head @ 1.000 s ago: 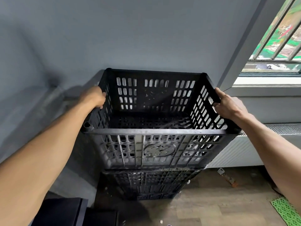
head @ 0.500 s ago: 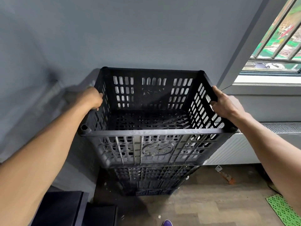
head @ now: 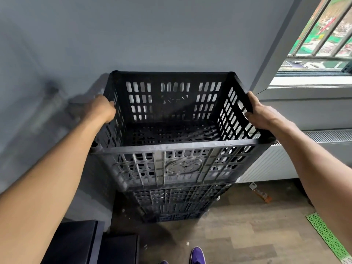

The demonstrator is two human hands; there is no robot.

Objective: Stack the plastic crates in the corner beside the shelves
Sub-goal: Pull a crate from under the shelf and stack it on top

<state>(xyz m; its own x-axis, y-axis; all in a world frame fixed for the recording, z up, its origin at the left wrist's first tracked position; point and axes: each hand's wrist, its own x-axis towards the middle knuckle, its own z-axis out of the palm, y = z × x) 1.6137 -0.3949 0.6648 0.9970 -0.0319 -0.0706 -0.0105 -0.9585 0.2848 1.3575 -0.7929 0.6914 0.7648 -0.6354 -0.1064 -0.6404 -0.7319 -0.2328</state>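
Note:
A black slotted plastic crate (head: 177, 147) sits on top of a stack of similar black crates (head: 177, 204) against the grey wall. It is empty. My left hand (head: 102, 109) grips its left rim and my right hand (head: 261, 113) grips its right rim. The lower crates show only their front faces under the top one.
A grey wall (head: 152, 35) stands right behind the stack. A white radiator (head: 285, 161) runs along the right under a barred window (head: 323, 39). A dark box (head: 80, 242) lies at the lower left. An orange-handled tool (head: 261, 193) and a green mat (head: 327, 237) lie on the wood floor.
The top crate has sunk slightly toward the stack below, both hands still on its rims. The view has tilted down, so purple shoes now show at the bottom edge.

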